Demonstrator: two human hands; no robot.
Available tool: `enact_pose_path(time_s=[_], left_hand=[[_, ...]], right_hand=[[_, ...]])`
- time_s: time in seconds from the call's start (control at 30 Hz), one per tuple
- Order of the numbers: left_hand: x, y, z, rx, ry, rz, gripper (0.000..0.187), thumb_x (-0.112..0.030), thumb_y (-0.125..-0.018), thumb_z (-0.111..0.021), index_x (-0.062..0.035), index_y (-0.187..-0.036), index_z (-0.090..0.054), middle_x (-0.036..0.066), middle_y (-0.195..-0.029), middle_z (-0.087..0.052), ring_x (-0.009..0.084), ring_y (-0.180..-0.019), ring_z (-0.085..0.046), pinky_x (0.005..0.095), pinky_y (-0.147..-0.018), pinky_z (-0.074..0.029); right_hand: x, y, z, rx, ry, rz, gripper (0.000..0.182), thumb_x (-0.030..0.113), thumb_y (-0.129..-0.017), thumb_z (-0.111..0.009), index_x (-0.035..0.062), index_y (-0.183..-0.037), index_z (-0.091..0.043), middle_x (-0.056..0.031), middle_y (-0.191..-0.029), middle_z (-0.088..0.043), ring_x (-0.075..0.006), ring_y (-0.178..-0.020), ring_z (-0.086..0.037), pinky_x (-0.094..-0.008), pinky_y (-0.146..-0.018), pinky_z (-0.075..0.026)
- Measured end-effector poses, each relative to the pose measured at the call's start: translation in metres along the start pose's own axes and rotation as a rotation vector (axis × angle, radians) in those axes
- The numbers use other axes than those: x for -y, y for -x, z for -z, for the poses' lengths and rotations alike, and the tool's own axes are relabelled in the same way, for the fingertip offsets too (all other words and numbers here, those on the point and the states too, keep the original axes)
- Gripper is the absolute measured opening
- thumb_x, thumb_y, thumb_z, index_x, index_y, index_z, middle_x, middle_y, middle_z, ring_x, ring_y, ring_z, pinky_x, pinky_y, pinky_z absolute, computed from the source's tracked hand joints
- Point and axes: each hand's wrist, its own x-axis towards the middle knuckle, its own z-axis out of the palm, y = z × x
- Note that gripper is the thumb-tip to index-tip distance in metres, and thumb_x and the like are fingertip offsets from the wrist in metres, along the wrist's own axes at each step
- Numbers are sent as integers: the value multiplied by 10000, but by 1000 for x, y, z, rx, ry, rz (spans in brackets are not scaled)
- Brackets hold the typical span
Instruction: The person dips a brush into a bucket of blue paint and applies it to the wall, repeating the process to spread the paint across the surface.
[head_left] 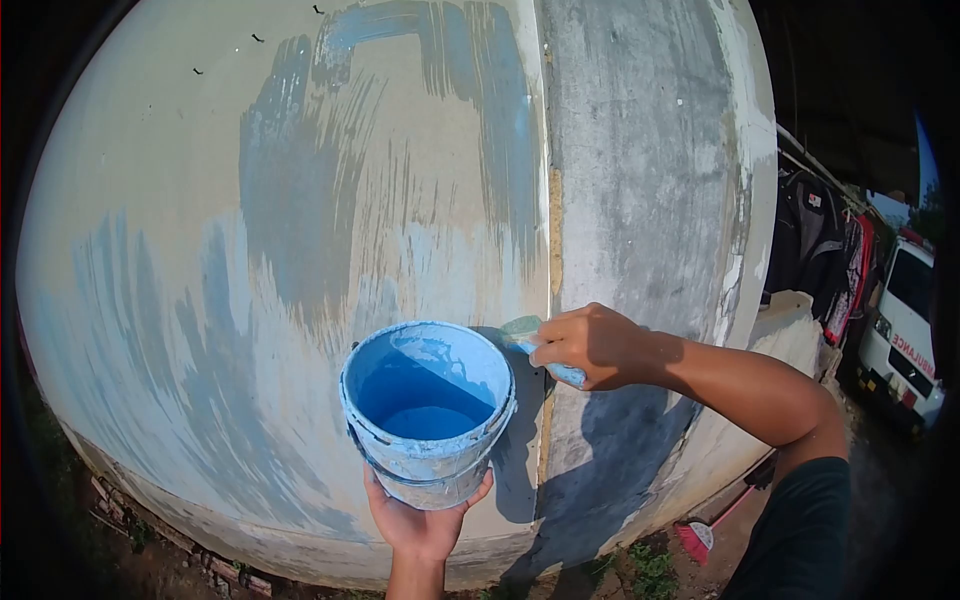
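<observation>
Before the streaked wall, left hand cups blue-smeared paint bucket; right hand grip clenches brush.

plastic bucket, glossy paint, rough wall

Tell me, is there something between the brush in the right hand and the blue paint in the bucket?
Nothing visible. The right hand holds the brush beside the open rim of the bucket, which the left hand supports from below.
</observation>
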Motion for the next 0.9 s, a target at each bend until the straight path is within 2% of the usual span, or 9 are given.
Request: enact_pose_path(time_s=[0.1,0.23,0.33,0.47,0.6,0.7,0.73,0.8,0.9], left_hand=[[3,7,2,-39,-40,-45,890,-764,-1017,-371,-241,-1722,-223,158,-1760,-269,458,-1555,-362,788,-1133,-372],[6,7,-6,-48,0,-58,881,-751,-1021,-384,-237,-1720,-232,157,-1762,-266,456,-1556,-360,794,-1128,-367],[7,9,-8,-69,9,-60,877,-742,-1023,-390,-234,-1721,-232,161,-1760,-269,457,-1554,-359,797,-1128,-364],[9,11,-1,-89,-8,-76,875,-733,-1024,-394,-231,-1722,-230,165,-1755,-274,462,-1551,-361,792,-1131,-366],[6,9,6,-51,15,-50,879,-739,-1023,-396,-231,-1721,-232,164,-1753,-277,463,-1549,-364,789,-1130,-367],[3,12,11,-79,6,-53,891,-747,-1015,-407,-229,-1719,-235,161,-1755,-274,459,-1548,-364,789,-1125,-370],[1,13,13,-90,-2,-45,893,-750,-1013,-410,-230,-1719,-237,160,-1755,-274,458,-1547,-366,787,-1124,-372],[0,12,17,-96,-6,-42,896,-752,-1010,-414,-231,-1718,-238,159,-1754,-274,457,-1545,-368,786,-1122,-374],[-1,7,21,-65,-26,-37,902,-757,-1005,-421,-235,-1717,-241,157,-1756,-274,454,-1545,-370,786,-1118,-378]], right_hand=[[2,0,-5,149,-271,-105,242,61,-800,-832,53,-1040,-805,-160,-1084,-784,-327,-982,-767,-421,-838,-620],[-47,-42,53,-35,-117,-230,171,53,-834,-792,64,-1004,-802,-131,-965,-771,-340,-919,-748,-431,-861,-593],[-68,-71,91,-217,177,-202,238,17,-831,-823,74,-1062,-818,-121,-989,-767,-276,-911,-759,-409,-810,-604],[-81,-77,75,-435,507,-103,305,-29,-797,-842,92,-1076,-812,-95,-1039,-777,-253,-953,-760,-404,-783,-633],[-34,-29,-12,-271,470,111,122,107,-841,-791,56,-944,-751,-114,-1003,-689,-234,-995,-725,-322,-699,-639],[20,16,-69,-111,195,111,210,143,-828,-825,66,-1014,-766,-102,-1032,-696,-230,-1029,-725,-350,-724,-639],[31,18,-70,-104,191,118,210,143,-828,-825,66,-1014,-766,-102,-1032,-696,-230,-1029,-725,-350,-724,-639],[43,17,-66,160,-78,-47,246,125,-827,-835,88,-1065,-783,-95,-1052,-702,-258,-1040,-726,-409,-802,-629],[0,-10,-29,29,-199,-158,226,93,-836,-806,96,-1062,-801,-109,-1026,-731,-305,-996,-729,-446,-853,-603]])
